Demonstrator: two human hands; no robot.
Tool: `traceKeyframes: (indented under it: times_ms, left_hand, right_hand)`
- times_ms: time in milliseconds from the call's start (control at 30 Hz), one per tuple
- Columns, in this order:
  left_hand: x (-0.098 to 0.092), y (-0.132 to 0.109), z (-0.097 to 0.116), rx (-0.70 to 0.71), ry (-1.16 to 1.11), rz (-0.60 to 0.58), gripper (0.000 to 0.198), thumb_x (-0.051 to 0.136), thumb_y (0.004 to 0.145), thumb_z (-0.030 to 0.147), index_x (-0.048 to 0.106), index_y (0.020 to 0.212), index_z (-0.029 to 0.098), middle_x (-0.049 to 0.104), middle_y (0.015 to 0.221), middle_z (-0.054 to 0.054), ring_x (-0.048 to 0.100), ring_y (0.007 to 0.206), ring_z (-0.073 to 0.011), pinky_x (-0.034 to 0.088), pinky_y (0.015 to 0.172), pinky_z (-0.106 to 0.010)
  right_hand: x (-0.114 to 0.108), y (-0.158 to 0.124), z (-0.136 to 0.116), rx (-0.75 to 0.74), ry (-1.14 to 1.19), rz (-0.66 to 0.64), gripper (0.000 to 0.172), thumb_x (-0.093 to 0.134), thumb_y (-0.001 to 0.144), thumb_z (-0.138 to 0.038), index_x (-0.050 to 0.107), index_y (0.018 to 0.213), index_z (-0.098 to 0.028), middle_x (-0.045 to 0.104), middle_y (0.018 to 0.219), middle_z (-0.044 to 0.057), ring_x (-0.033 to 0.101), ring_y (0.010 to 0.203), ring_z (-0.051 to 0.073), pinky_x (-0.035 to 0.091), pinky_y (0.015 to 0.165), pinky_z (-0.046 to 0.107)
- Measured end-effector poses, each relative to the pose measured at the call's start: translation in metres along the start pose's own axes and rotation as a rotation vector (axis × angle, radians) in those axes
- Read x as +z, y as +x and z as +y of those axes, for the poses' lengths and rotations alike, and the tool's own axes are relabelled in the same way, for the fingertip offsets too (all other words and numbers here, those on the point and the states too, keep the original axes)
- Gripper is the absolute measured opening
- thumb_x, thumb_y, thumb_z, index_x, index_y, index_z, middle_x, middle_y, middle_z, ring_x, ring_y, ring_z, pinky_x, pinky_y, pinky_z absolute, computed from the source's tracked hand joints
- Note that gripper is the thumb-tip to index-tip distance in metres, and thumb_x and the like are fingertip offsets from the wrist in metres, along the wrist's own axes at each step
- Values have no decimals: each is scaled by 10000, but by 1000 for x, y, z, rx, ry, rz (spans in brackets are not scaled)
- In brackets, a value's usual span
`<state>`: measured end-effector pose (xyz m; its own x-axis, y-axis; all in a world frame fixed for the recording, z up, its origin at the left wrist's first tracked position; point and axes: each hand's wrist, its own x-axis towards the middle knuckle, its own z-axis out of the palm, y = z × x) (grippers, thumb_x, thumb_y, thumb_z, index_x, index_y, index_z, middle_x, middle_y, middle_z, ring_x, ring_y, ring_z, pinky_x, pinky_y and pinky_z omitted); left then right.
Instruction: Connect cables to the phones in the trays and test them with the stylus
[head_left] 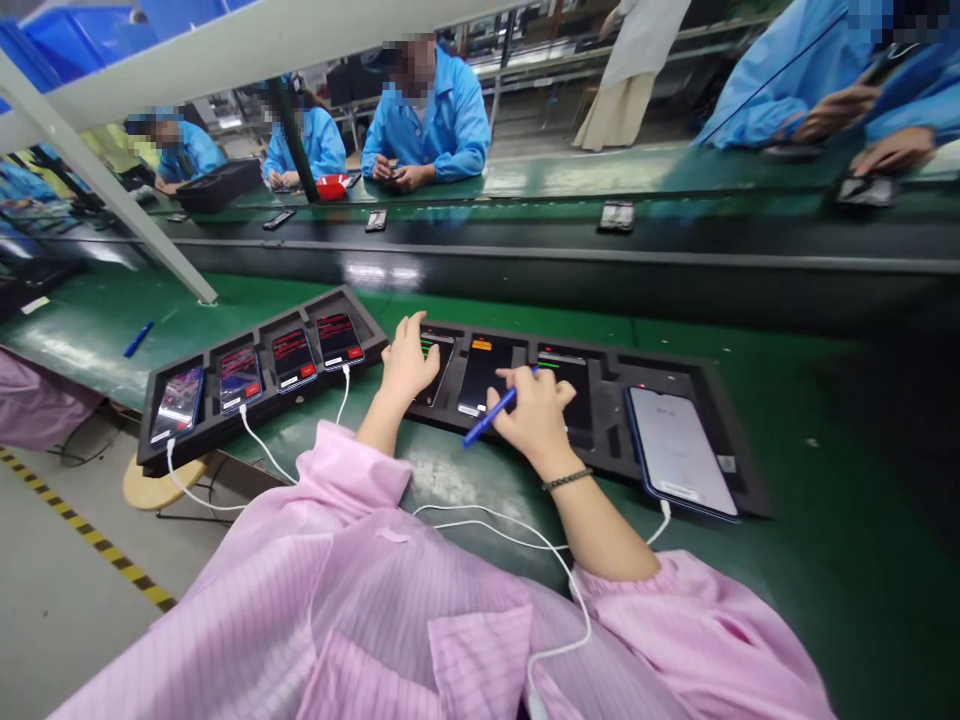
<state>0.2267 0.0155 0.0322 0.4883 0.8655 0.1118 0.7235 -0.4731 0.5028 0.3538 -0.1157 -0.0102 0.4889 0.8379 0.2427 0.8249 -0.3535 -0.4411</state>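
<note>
Green bench [832, 560]: glossy work surface, shiny toward the left.
Left tray [225, 440]: black, compartmented, set at a slant — near corner jutting past the bench edge.
Right tray [712, 410]: black, compartmented, just beside it.
Blue pen [138, 339]: loose, left of both trays.
White cables [480, 508]: trailing along the near side.
Pale strut [135, 210]: foot on the bench — behind the left tray.

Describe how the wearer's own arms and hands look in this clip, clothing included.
The left hand and right hand are both ungloved. The left sleeve and right sleeve are loose and pink, the right one with a gathered cuff. A dark, beaded-looking bracelet circles the right wrist; none shows on the left.
</note>
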Motion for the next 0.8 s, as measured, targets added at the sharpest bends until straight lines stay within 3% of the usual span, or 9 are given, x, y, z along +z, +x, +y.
traceKeyframes:
  times_ms: [133, 267, 433, 633, 733, 800]
  left_hand:
    - [-8, -53, -11, 44, 54, 15, 521, 394, 937, 257, 342, 1455, 222, 445, 1520, -87, 417, 1398, -200, 332, 1151, -419]
    - [6, -88, -39, 108, 72, 97, 469, 395, 961, 317, 398, 1413, 192, 465, 1496, -143, 376, 1429, -265, 286, 1164, -499]
    - [26, -92, -65, 153, 22, 172, 434, 402, 966, 338, 439, 1367, 177, 474, 1477, -182, 355, 1440, -305, 292, 1145, -540]
    - [27, -88, -64, 177, 27, 155, 435, 399, 967, 354, 462, 1361, 180, 465, 1484, -180, 310, 1462, -318, 253, 1146, -552]
    - [26, -91, -62, 206, 42, 177, 428, 390, 967, 358, 481, 1347, 181, 481, 1470, -179, 307, 1460, -327, 245, 1128, -555]
    - [25, -94, -62, 233, 51, 207, 421, 392, 965, 364, 500, 1330, 183, 498, 1453, -182, 314, 1452, -335, 239, 1116, -551]
  right_hand:
    - [2, -26, 15, -287, 94, 19, 216, 447, 872, -343, 593, 913, -189, 678, 891, 83, 521, 929, 257, 255, 851, 401]
    - [2, -43, 34, -378, 105, 166, 192, 483, 912, -350, 600, 910, -198, 683, 839, 55, 546, 851, 232, 256, 805, 382]
    - [-6, -50, 54, -298, 81, 369, 164, 508, 938, -352, 579, 925, -205, 706, 856, 50, 575, 814, 227, 268, 772, 378]
    - [-34, -64, 64, -243, 8, 553, 245, 420, 978, -305, 639, 950, -199, 723, 810, 49, 583, 721, 204, 285, 773, 397]
    - [-61, -76, 80, -139, 130, 629, 387, 354, 998, -371, 688, 888, -211, 641, 635, 25, 539, 608, 178, 331, 750, 396]
    - [-79, -83, 96, 41, 338, 672, 438, 363, 989, -448, 687, 813, -211, 555, 550, 11, 506, 543, 168, 367, 664, 365]
